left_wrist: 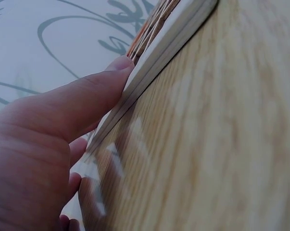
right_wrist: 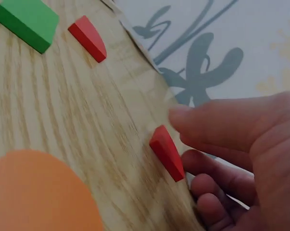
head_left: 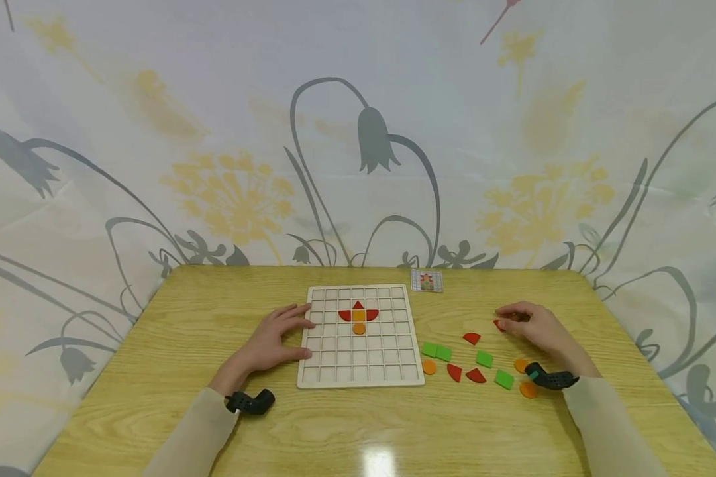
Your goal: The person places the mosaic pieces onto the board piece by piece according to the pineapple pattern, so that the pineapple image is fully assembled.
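Presently, left grip (head_left: 272, 339) wide against left edge of board (head_left: 358, 358), right grip (head_left: 534, 326) parted beside red piece (right_wrist: 167, 153), tabletop (head_left: 328, 427) stretching nearward.

Wood-grain table (head_left: 334, 424), pale grid board (head_left: 360, 358) on it, picture card (head_left: 426, 281), red wedges (head_left: 475, 376), green squares (head_left: 484, 359), orange discs (head_left: 429, 367) nearby

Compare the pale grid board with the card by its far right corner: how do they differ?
Size: the board is much larger than the card.
Surface: the board carries loose red and orange pieces; the card bears a printed coloured picture, too small to read in detail.
Contact: the left hand touches the board's left edge; neither hand touches the card.
Shared: both show a grid and lie on the table.
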### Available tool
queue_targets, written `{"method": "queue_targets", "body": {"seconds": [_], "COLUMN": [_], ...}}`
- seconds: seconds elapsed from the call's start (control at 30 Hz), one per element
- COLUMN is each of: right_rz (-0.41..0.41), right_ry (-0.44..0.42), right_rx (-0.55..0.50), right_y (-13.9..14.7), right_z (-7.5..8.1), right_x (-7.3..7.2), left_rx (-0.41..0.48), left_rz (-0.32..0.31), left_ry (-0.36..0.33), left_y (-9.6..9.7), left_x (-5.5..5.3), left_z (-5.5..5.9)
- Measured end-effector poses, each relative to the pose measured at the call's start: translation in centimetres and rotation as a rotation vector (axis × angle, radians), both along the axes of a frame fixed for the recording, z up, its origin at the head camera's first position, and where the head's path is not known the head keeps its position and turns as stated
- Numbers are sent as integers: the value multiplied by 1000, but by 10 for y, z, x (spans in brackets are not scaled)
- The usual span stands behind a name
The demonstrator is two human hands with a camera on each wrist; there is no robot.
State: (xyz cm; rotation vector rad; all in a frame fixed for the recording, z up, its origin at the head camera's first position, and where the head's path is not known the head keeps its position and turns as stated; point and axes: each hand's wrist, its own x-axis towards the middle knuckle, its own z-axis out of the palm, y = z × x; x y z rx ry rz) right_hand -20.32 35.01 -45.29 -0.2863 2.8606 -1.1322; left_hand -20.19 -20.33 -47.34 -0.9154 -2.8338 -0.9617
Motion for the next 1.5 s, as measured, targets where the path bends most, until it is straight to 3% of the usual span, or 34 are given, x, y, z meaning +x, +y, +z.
{"method": "queue_targets", "body": {"seconds": [0.2, 0.37, 0.63, 0.9, 1.13, 1.5], "right_rz": [96, 116, 87, -9, -25, 110], "right_ry": [-24, 2, -2, -29, 12, 23], "right_rx": [-34, -7, -19, -64, -140, -243], "right_y": [6, 6, 4, 0, -25, -91], "right_z": [2, 0, -2, 0, 4, 5], "right_x": [-1, -1, -2, 0, -2, -20], "left_rx": [4, 2, 3, 17, 13, 15], "left_rz": [5, 5, 5, 0, 0, -7], "left_ry": [-12, -17, -15, -23, -14, -2], "left_y": [1, 1, 1, 1, 1, 1], "left_x": [2, 2, 1, 2, 2, 2], "left_z": [2, 3, 2, 3, 3, 2]}}
